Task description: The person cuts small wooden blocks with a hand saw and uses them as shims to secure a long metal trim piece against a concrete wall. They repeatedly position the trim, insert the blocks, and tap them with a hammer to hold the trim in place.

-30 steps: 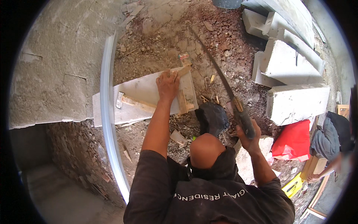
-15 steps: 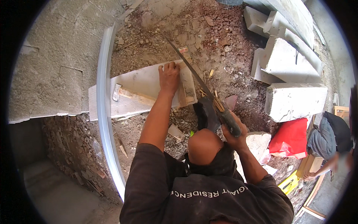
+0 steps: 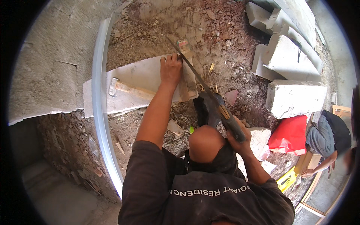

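While the handsaw (image 3: pixel 205 86) was held off to the right of the concrete slab (image 3: pixel 140 73) a second ago, its blade is now slanted across the slab's far right corner, close beside the left fingertips; by judgement, the tool has been brought into position, though contact between teeth and slab cannot be told. Nearest, past the bare knee (image 3: pixel 205 144), the saw handle is gripped by the right hand (image 3: pixel 239 138), fingers wrapped around it, some of them hidden. Further out, the slab, lying on the rubble, is pressed by the left hand (image 3: pixel 172 71), fingers held close together and curled at the far edge, nothing seen pinched; the thumb cannot be made out. A wooden strip (image 3: pixel 182 92) is seen along the slab's right end, and a hammer (image 3: pixel 129 88) is left lying at its middle, unmoved relative to the slab. Its left part is crossed by a metal channel (image 3: pixel 98 71). Compared with the half-second-earlier frame, the saw's pose is nearly unchanged; mostly the view has been shifted. Off to the right, a pale block (image 3: pixel 294 97), a red sheet (image 3: pixel 288 135) and a bent-over co-worker (image 3: pixel 320 137) are seen.
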Tool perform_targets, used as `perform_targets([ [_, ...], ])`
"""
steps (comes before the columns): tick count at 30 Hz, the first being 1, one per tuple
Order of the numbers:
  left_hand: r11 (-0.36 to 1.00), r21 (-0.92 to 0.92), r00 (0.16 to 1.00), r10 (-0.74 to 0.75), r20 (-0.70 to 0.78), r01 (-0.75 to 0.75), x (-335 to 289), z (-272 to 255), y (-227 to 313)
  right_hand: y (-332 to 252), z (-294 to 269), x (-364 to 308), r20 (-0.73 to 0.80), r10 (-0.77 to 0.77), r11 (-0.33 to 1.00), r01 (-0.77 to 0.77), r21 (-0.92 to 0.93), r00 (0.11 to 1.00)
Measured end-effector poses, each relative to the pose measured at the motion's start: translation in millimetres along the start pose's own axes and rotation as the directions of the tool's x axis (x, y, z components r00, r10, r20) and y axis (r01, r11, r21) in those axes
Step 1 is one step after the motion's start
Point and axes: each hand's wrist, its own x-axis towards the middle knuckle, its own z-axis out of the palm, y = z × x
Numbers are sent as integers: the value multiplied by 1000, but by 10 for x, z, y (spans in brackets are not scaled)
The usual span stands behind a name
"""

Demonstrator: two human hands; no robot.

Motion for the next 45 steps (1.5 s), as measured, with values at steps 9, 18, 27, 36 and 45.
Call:
perform_targets([
  [9, 998, -30, 997, 53, 58, -52, -2, 7, -54, 31, 235, 348, 17, 22, 999, -23, 46, 1000],
  [18, 987, -126, 995, 89, -55, -95, -29, 107, -102, 44, 65, 48, 15, 109, 980, -105, -168, 994],
  [27, 992, -113, 999, 51, -10, -52, -44, 71, -110, -7, 5, -113, 71, 174, 977, -164, -135, 982],
  [36, 993, -109, 999, 49, -7, -49, -14, 63, -111, 4, 420, 763, 11, 57, 996, -57, 70, 998],
  [45, 989, -124, 996, 83, -28, -86, -7, 131, -170, 193, -59, -204, 89, 50, 950, -20, -313, 995],
])
